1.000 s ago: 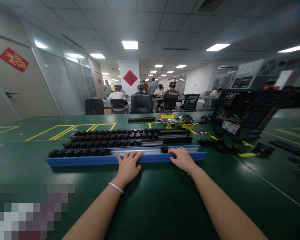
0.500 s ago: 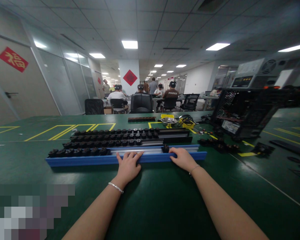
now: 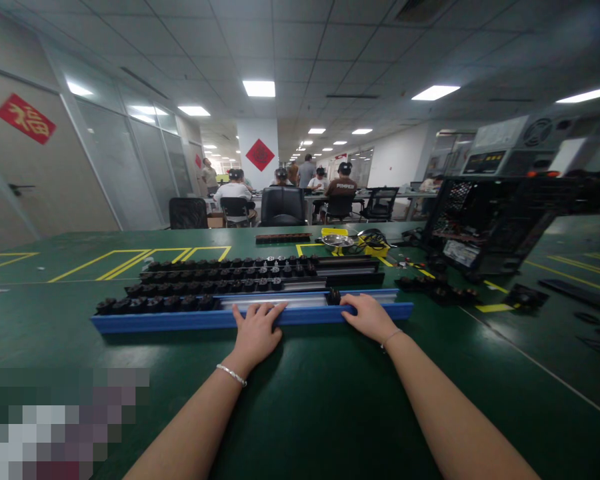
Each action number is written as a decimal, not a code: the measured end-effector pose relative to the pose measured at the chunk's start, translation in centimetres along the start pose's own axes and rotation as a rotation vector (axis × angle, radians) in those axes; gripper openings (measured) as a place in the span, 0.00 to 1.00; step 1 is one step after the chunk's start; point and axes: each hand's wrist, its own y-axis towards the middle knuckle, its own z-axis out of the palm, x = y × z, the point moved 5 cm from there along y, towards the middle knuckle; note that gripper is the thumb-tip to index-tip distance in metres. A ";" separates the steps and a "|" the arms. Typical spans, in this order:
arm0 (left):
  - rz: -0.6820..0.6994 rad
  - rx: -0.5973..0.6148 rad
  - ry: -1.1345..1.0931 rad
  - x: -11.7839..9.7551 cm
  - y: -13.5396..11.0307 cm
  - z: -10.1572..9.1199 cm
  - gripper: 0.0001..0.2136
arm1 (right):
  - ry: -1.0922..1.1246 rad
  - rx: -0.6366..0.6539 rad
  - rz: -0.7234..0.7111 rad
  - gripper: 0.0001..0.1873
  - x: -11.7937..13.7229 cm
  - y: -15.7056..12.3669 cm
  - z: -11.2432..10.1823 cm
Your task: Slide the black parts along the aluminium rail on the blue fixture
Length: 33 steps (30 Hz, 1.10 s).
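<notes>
A long blue rail [image 3: 180, 323] with a silvery channel lies across the table in front of me. Several black round-topped modules [image 3: 155, 304] sit in a row in its left part. My left hand [image 3: 258, 328] rests on the rail's middle, fingers spread over the front wall and channel. Further right, one separate black module [image 3: 333, 297] stands in the channel. My right hand [image 3: 365, 315] is at that module's right side, fingers curled and fingertips against it, thumb by the front wall; the exact grip is partly hidden.
Behind the blue rail lie black rails [image 3: 350, 273] holding similar modules. A metal bowl [image 3: 339, 241] and yellow box [image 3: 377, 250] stand farther back. An open black computer case [image 3: 480, 227] is at right, near loose black parts [image 3: 440, 290]. People sit at a distant table.
My right hand and the separate module have shifted very slightly right along the rail. My left hand stays in place.
</notes>
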 end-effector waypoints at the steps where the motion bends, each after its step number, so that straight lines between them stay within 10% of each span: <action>1: 0.001 -0.001 -0.002 0.0 0.0 0.0 0.28 | -0.002 0.002 0.002 0.10 -0.1 0.0 0.0; 33: 0.027 -0.037 -0.011 0.3 0.1 0.3 0.28 | 0.009 -0.059 -0.008 0.07 -1.0 0.0 0.4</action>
